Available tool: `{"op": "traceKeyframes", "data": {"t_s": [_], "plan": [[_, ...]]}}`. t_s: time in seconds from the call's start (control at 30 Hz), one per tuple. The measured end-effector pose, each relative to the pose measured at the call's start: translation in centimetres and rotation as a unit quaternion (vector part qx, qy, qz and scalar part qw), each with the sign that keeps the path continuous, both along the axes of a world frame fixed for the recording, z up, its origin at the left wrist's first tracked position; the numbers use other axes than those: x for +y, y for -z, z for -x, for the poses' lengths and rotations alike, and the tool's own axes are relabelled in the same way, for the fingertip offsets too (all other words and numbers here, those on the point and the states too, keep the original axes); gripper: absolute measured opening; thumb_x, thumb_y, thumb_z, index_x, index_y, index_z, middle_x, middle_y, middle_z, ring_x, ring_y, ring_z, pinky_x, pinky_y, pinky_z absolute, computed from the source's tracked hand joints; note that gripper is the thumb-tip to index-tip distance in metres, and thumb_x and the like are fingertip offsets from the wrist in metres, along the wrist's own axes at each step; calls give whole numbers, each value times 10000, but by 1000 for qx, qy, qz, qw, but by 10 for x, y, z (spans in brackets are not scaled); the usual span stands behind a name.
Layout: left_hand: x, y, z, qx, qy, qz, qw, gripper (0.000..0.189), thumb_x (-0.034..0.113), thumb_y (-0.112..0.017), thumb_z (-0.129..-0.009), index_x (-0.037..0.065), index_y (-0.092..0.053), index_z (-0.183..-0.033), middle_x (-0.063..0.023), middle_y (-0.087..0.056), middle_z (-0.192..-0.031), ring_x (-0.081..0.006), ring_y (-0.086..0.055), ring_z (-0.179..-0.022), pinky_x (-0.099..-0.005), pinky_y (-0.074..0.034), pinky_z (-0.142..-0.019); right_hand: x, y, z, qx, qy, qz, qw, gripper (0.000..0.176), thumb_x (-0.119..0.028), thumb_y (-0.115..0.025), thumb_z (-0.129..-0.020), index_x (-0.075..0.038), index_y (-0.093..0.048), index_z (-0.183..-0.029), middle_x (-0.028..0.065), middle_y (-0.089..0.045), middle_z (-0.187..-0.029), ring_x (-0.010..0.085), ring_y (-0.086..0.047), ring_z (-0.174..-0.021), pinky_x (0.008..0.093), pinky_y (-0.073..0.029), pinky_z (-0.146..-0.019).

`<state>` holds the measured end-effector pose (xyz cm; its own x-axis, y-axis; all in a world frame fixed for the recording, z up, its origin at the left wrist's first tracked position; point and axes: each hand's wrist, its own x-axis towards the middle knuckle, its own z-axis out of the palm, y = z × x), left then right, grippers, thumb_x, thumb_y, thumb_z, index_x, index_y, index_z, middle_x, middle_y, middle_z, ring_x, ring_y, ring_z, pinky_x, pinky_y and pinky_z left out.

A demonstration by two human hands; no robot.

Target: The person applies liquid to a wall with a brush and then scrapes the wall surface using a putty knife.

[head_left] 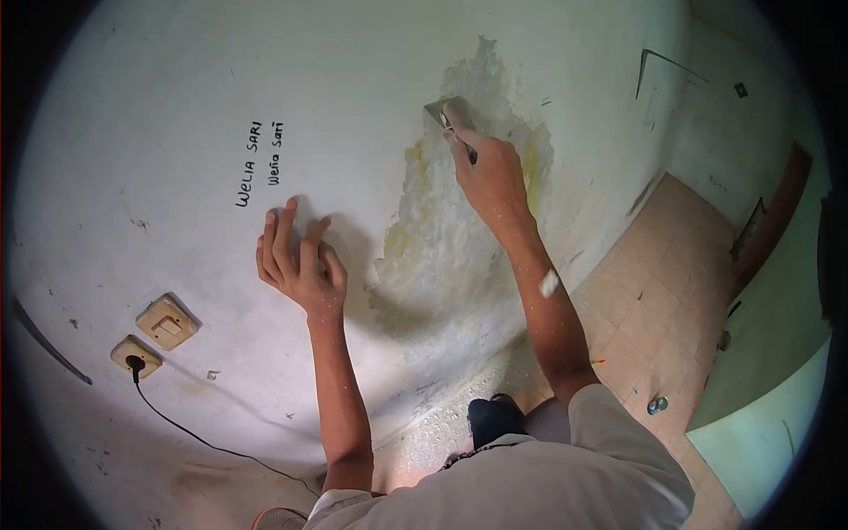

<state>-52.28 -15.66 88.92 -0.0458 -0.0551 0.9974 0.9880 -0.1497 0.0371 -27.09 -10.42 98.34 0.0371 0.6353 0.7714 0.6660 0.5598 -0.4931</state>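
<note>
My right hand [484, 168] grips a scraper [439, 108], its flat metal blade against the wall near the top of a bare patch. Fingers cover most of the handle. The patch [450, 238] is rough and grey with yellowish spots, where the paint is gone from the white wall [353, 88]. To the left of it, my left hand [305, 261] has its fingers spread, the tips at or close to the wall under some black handwriting [262, 163]. White specks dot both forearms, and a pale flake [549, 283] shows at the right one.
A light switch [168, 323] and a socket [137, 355] with a black plug and cord [203, 431] are at lower left. White debris [442, 424] covers the floor along the wall. A small round object [657, 405] lies on the tiles [654, 291] at right.
</note>
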Motion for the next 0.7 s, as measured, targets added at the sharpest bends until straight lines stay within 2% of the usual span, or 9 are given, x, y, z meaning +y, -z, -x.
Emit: {"op": "traceKeyframes", "data": {"t_s": [0.1, 0.2, 0.23, 0.3, 0.33, 0.43, 0.5, 0.63, 0.7], "plan": [[3, -5, 3, 2, -6, -8, 1000, 350, -18, -576, -788, 217, -781, -946, -15, -678, -1428, -245, -542, -1417, -427, -290, -1218, 11, 27, 4, 8, -12, -47, 999, 339, -221, -626, -1059, -114, -707, -1370, 260, -712, -876, 458, -685, -793, 479, -550, -717], [-2, -1, 6, 7, -1, 4, 1000, 348, -19, -579, -788, 217, -782, -943, -13, -674, -1432, -239, -532, -1428, -429, -293, -1219, 6, -31, 3, 5, 31, 25, 999, 320, -233, -619, -1064, -128, -729, -1345, 244, -726, -891, 442, -699, -787, 478, -554, -718], [-2, 0, 6, 7, 2, 6, 1000, 346, -18, -581, -788, 216, -782, -945, -13, -674, -1431, -236, -527, -1433, -429, -293, -1220, 10, -27, 2, 6, 31, 28, 999, 320, -233, -619, -1064, -128, -729, -1345, 244, -726, -891, 442, -699, -787, 478, -554, -718], [1, -1, 4, 6, 9, 3, 1000, 345, -17, -583, -789, 216, -782, -948, -13, -674, -1430, -233, -522, -1438, -429, -293, -1221, 23, -17, 0, 12, 24, -84, 996, 306, -245, -615, -1066, -128, -747, -1316, 243, -720, -876, 438, -698, -776, 481, -549, -711], [1, 0, 4, 3, 6, 5, 1000, 347, -16, -584, -787, 218, -782, -949, -13, -672, -1432, -234, -517, -1442, -430, -292, -1221, 22, -6, 2, 13, 24, -86, 996, 306, -245, -615, -1066, -128, -747, -1316, 243, -720, -876, 438, -698, -776, 481, -549, -711], [1, 1, 5, 4, 1, 3, 1000, 348, -14, -586, -787, 220, -782, -954, -14, -668, -1438, -238, -513, -1446, -431, -291, -1223, 8, 11, 4, 25, -7, -50, 998, 313, -252, -615, -1067, -131, -741, -1327, 260, -702, -866, 449, -683, -769, 486, -540, -709], [2, -3, 5, 11, 1, 4, 1000, 348, -14, -587, -789, 220, -782, -959, -16, -665, -1442, -241, -513, -1445, -431, -290, -1223, -5, -15, -5, -21, 1, 11, 1000, 355, -182, -603, -1071, -140, -684, -1413, 242, -741, -1024, 336, -603, -626, 400, -533, -685], [-2, 1, 4, 8, -1, 7, 1000, 349, -10, -593, -796, 226, -781, -971, -17, -658, -1452, -244, -512, -1444, -433, -289, -1226, 2, 6, -7, -13, -6, -13, 1000, 354, -181, -602, -1071, -122, -683, -1411, 247, -739, -1008, 345, -599, -628, 398, -534, -689], [1, 1, 7, 11, -8, 9, 1000, 348, -9, -593, -797, 228, -781, -971, -18, -657, -1455, -243, -512, -1444, -433, -289, -1227, 4, 3, -1, -20, 21, 24, 999, 365, -188, -611, -1066, -128, -678, -1419, 235, -747, -1010, 335, -601, -627, 395, -527, -678]]}}
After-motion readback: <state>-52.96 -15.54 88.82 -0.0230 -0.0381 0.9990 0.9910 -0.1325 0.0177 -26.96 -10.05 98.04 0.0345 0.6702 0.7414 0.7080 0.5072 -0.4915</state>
